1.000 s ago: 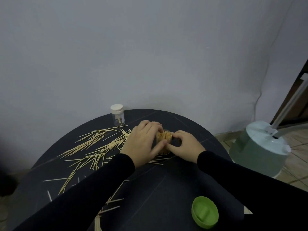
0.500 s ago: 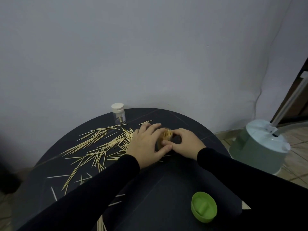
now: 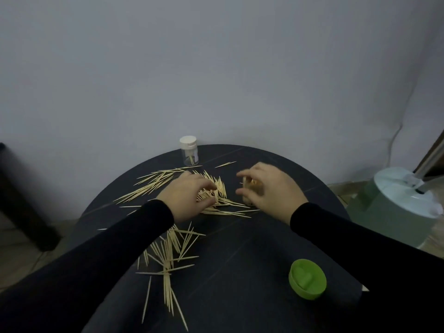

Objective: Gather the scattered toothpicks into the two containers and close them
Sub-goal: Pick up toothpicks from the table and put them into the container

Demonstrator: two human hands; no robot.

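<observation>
Though blurred, left hand [image 3: 189, 195] curled, pinching thin pale wooden toothpicks [image 3: 217, 193] from the pile; right hand [image 3: 269, 191] cupped round a small open clear container [image 3: 249, 188], mostly hidden, packed with picks. Farther off on the round black table [image 3: 240, 272]: white-capped clear jar [image 3: 189, 153], loose green lid [image 3: 307, 282]. Beside the table, pale green bucket [image 3: 398, 203], cut off.

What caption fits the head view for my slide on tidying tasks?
Left hand gathers scattered toothpicks while right hand holds the open container; green lid waits nearby.
</observation>
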